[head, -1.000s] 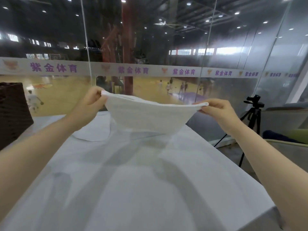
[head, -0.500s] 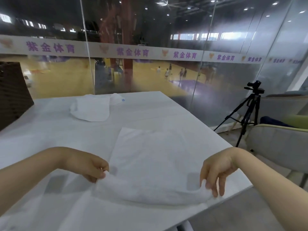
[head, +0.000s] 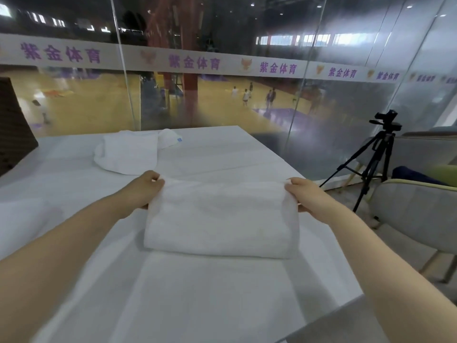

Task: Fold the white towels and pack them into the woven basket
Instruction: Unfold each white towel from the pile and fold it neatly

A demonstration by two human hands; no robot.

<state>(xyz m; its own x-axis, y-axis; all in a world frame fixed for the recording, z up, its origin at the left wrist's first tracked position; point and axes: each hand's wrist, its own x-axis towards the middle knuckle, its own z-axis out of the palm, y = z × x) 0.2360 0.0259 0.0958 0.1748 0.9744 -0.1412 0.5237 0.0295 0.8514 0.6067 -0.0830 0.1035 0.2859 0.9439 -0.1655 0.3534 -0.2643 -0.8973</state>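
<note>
Behind the white table (head: 222, 305), a wall of glass panels (head: 346, 120) with thin seams, crossed by a white band (head: 193, 61) printed with purple characters and orange emblems. Beyond the glass, below the band, a wooden sports court (head: 217, 102) with small blurred figures, a red column (head: 189, 78), dim ceiling spotlights high above. Right of the table, a black tripod (head: 371, 164) carrying a camera, then a grey armchair (head: 415, 214) with a green cushion (head: 444, 174) behind it. Grey floor under the tripod.

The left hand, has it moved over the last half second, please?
Yes. The left hand has gone away from the near table edge toward the spare towel, carrying the towel edge over.
</note>
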